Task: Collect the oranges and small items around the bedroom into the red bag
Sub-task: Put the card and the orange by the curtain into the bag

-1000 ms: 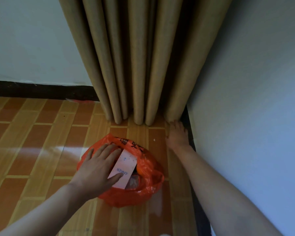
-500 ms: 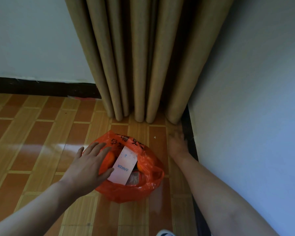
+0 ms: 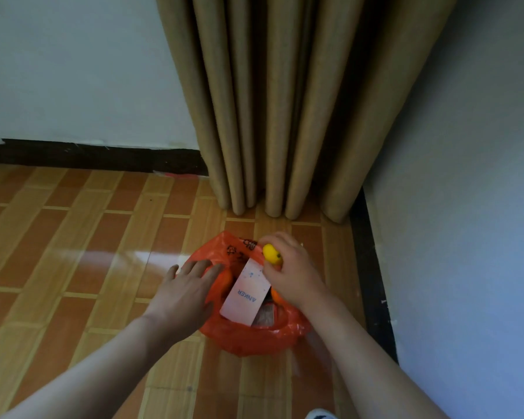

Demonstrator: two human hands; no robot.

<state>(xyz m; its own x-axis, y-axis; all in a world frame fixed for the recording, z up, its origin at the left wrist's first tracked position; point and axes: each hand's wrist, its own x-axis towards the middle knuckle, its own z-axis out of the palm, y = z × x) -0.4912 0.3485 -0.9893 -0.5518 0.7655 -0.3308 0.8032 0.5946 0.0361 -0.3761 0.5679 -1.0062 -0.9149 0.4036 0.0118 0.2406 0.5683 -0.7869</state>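
Note:
The red plastic bag (image 3: pixel 248 337) sits on the floor in front of the curtain, its mouth open. Inside it a pale pink box (image 3: pixel 245 293) printed ANKER stands on a slant, with oranges (image 3: pixel 226 281) beside it. My right hand (image 3: pixel 294 273) hovers over the bag's far right rim and grips a small yellow-orange fruit (image 3: pixel 272 254) in its curled fingers. My left hand (image 3: pixel 185 293) rests with straight fingers on the bag's left rim, holding nothing.
Tan curtain folds (image 3: pixel 270 116) hang to the floor just behind the bag. A pale wall (image 3: pixel 466 207) with a black skirting board (image 3: pixel 372 282) runs close on the right. Wood-pattern floor (image 3: pixel 73 252) stretches to the left. A white shoe tip (image 3: pixel 319 414) shows at the bottom edge.
My right hand has left the corner by the curtain and come back over the bag with a small yellow-orange fruit in it. My left hand stays at the bag's left rim.

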